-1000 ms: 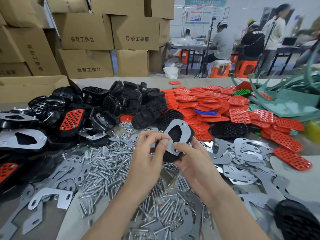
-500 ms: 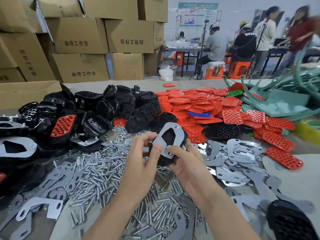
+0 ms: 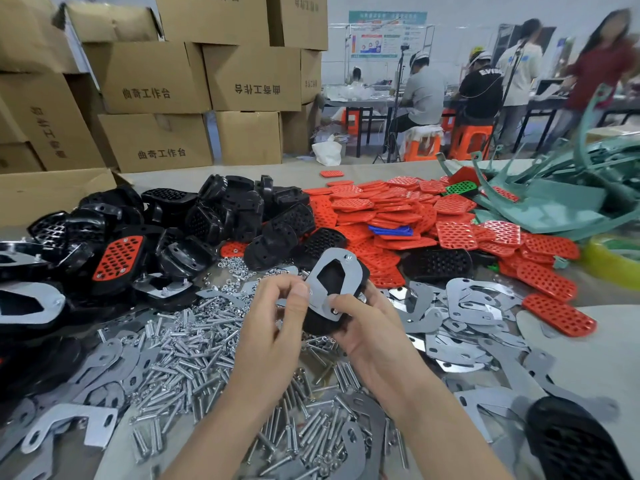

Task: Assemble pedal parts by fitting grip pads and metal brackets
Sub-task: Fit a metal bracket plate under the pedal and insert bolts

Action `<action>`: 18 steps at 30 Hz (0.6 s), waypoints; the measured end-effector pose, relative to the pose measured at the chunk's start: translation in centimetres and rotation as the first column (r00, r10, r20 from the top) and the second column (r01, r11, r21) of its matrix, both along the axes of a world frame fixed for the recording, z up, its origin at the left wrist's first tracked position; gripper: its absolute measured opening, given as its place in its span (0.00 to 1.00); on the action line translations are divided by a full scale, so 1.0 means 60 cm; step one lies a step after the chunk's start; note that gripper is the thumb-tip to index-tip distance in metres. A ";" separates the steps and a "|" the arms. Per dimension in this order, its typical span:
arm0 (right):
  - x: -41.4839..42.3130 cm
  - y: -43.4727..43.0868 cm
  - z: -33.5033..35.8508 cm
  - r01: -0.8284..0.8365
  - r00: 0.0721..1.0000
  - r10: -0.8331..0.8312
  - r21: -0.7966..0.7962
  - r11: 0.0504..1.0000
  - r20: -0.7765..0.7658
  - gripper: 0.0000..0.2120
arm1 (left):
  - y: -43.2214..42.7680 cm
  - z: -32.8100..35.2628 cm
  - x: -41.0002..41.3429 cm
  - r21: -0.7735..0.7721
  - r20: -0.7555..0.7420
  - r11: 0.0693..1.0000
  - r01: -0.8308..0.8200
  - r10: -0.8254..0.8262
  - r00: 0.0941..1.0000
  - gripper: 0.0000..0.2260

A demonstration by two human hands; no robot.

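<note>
Starting at your left, a heap of black pedal bodies [image 3: 214,209] lay on the table [image 3: 592,358], one of them fitted with a red pad, with loose bolts [image 3: 187,355] spread in front of it. Your left hand [image 3: 277,327] kept a narrow grip, thumb and fingertips pinching the left edge of the metal bracket [image 3: 348,275]. That bracket sat flat on the held pedal body [image 3: 317,323], lifted above the bolts. Your right hand [image 3: 374,336] cupped the body from beneath, its grip closed round it, thumb pressing the bracket's lower end. Farther right, red grip pads [image 3: 398,209] were piled behind scattered spare brackets [image 3: 467,303].
</note>
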State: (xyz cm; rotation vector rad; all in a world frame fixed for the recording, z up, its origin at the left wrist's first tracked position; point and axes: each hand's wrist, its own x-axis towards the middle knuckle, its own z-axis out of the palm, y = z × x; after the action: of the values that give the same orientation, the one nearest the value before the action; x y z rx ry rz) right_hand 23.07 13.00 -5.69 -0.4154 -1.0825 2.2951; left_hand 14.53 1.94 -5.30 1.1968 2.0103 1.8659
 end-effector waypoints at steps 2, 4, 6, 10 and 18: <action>-0.001 0.000 -0.001 0.000 1.000 0.000 0.028 1.000 0.012 0.21 | 0.001 0.000 -0.001 -0.014 -0.038 1.000 0.006 -0.007 0.999 0.11; -0.002 -0.001 -0.001 -0.001 1.000 0.000 0.053 0.999 0.021 0.24 | 0.002 0.000 0.002 -0.027 -0.067 1.000 0.006 -0.008 0.998 0.13; -0.004 -0.001 -0.001 -0.010 1.000 0.010 0.055 0.998 0.012 0.25 | 0.000 0.000 0.005 -0.036 -0.073 0.999 0.006 -0.008 0.997 0.12; -0.004 0.004 -0.002 -0.005 1.000 0.005 0.025 1.000 -0.009 0.26 | -0.005 0.002 0.006 0.003 0.014 1.000 0.020 -0.020 1.000 0.10; 0.000 0.003 -0.001 -0.006 1.000 0.005 0.032 0.999 0.016 0.20 | -0.003 0.001 0.006 0.022 0.067 0.998 0.055 -0.057 0.996 0.14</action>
State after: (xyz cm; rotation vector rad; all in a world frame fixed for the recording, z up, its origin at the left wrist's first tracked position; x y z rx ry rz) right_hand 23.05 13.20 -5.76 -0.4189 -1.1279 2.2799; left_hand 14.89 1.77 -5.26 1.1663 1.9074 1.8789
